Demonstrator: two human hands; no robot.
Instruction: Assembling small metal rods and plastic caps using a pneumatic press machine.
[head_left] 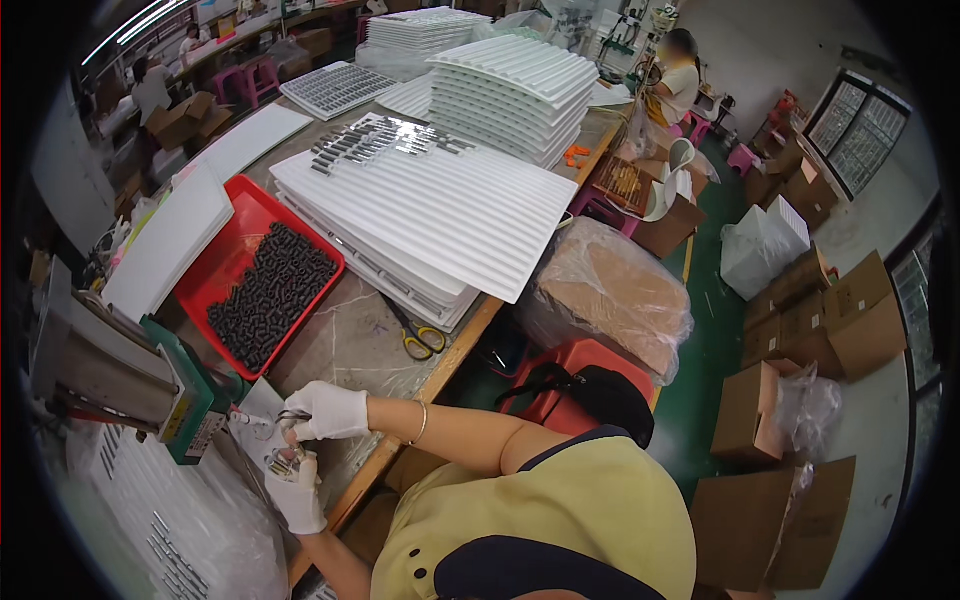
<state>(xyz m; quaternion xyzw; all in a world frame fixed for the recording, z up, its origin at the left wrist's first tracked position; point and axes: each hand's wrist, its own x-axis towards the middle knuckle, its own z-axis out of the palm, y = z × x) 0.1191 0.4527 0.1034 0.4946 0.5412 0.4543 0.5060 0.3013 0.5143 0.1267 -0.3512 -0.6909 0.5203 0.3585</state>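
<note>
Both my hands wear white gloves and meet close together at the table's edge, in front of a green-and-grey bench machine (190, 400). My left hand (297, 497) is closed around several small shiny metal pieces (284, 463), apparently short tubes. Just above it, my right hand (336, 411) has its fingers pinched on a small dark silvery piece (291, 416); its exact kind is too small to tell. Beyond the machine, a red tray (335, 262) holds many short black cylindrical parts (268, 295). Scissors (422, 343) with yellow-and-black handles lie on the table.
White ridged trays (490, 215) are stacked beyond the red tray, with silvery tubes (375, 140) on top. A taller stack (515, 95) stands behind. Plastic-wrapped cardboard (610, 290) and a black bag (600, 400) on a red seat are to the right. Another person (680, 85) sits farther back.
</note>
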